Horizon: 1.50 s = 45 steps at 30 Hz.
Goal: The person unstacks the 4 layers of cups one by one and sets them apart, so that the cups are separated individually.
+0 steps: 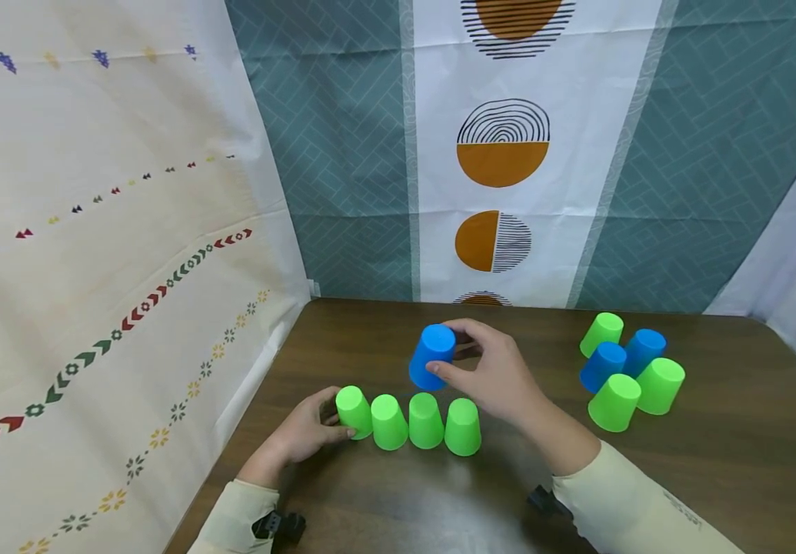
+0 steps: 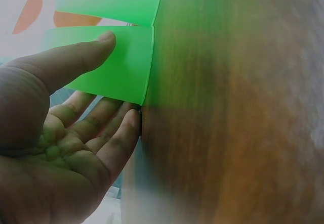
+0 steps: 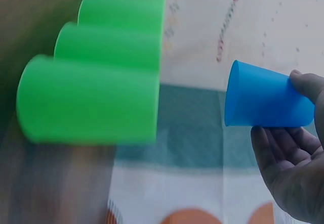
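Note:
A row of several upside-down green cups (image 1: 425, 421) stands side by side on the table. At the row's left end my left hand (image 1: 309, 428) holds the outermost green cup (image 2: 114, 64), thumb on its near side and fingers round the other side. My right hand (image 1: 497, 369) grips a blue cup (image 1: 432, 357) between thumb and fingers. In the right wrist view, this blue cup (image 3: 271, 96) hangs in the air, apart from the green ones, its wide open end toward the table.
At the table's right stands a cluster of more upside-down cups, with green cups (image 1: 614, 402) and blue cups (image 1: 603, 366) close together. Patterned cloths (image 1: 342, 154) hang behind and to the left of the brown wooden table (image 1: 737, 462).

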{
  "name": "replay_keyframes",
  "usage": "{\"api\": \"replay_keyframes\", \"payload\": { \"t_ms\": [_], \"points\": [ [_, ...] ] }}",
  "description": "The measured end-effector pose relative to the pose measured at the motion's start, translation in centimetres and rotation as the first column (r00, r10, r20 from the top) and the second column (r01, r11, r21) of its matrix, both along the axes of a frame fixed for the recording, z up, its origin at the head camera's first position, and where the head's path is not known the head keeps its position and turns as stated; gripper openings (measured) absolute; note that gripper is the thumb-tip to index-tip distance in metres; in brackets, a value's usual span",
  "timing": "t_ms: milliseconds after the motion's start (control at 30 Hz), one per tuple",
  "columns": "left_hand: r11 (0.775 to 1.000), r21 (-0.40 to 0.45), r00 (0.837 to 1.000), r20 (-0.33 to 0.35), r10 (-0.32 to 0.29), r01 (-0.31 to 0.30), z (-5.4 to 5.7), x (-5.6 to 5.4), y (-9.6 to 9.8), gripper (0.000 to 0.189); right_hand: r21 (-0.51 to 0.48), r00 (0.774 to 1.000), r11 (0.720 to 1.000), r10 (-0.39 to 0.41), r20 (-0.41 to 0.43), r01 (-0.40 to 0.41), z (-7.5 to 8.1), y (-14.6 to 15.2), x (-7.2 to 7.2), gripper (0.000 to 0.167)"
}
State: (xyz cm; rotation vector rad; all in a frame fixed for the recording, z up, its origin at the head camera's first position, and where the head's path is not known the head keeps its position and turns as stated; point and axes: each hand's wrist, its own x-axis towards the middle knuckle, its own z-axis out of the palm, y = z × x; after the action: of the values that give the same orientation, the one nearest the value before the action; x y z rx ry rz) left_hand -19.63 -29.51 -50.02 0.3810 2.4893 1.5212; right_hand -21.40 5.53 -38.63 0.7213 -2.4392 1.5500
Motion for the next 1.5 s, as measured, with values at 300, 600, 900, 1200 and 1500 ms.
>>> {"api": "replay_keyframes", "payload": {
  "t_ms": [300,600,900,1200,1500],
  "points": [
    [1.0,0.008,1.0,0.008,-0.013,0.013,0.0,0.2,0.0,0.054,0.064,0.977,0.975,-0.21,-0.037,0.212,0.1,8.6,1.5,0.053],
    [1.0,0.01,1.0,-0.001,-0.016,0.016,0.1,0.1,0.0,0.056,0.087,0.918,0.914,-0.391,-0.07,0.396,0.0,15.3,3.5,0.058],
    [1.0,0.008,1.0,0.009,-0.007,0.007,0.2,0.2,-0.1,0.059,0.113,0.861,0.853,-0.504,-0.073,0.509,-1.2,20.9,4.8,0.058],
    [1.0,0.005,1.0,0.016,-0.002,0.002,0.4,0.2,0.0,0.06,0.234,0.794,0.766,-0.606,-0.049,0.599,-3.3,25.5,6.1,0.06],
    [1.0,-0.001,1.0,0.012,-0.004,0.004,0.4,0.2,0.2,0.059,0.331,0.791,0.748,-0.612,0.007,0.576,-5.7,27.5,5.9,0.065]
  ]
}}
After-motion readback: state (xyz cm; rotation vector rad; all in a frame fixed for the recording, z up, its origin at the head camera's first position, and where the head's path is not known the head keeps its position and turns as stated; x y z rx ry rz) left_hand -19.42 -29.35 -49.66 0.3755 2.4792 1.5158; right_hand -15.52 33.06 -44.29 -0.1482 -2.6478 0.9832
